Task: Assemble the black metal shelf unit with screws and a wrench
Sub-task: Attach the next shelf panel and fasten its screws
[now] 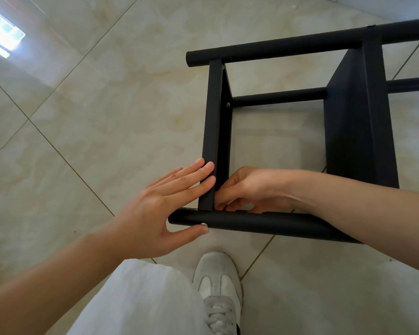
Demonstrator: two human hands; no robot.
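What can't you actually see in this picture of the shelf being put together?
Head view:
- Right hand: fingertips tucked behind the near tube, so anything it holds is hidden.
- Shelf unit: cut off by the right edge.
- Screw by the left hand thumb: too small to tell if seated.
- Wrench: none in view.

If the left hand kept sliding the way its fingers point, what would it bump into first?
Its fingers already rest against the upright black bar of the shelf unit, so the left hand would push straight into that bar. The right hand seems to lie just behind it.
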